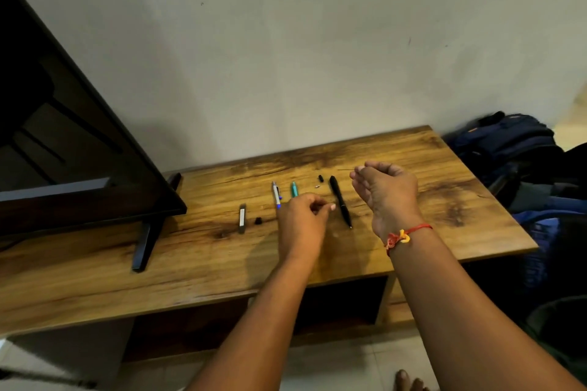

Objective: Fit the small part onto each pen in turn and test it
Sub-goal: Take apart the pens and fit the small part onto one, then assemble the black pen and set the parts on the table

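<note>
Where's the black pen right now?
Head view: the black pen lies on the wooden table, between the left hand and right hand, right of the teal pen.

Both forearms reach forward; left grip (301,219) curls, fingertips pinched together; right grip (386,190), farther off, pinches a thin rod (344,169).

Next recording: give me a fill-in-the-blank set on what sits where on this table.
The pen lying between the left hand and the right hand is ____ in colour.
The red thread is tied round the ____ wrist.
The television stands at the ____ end of the table.
Missing words: black; right; left.
</note>
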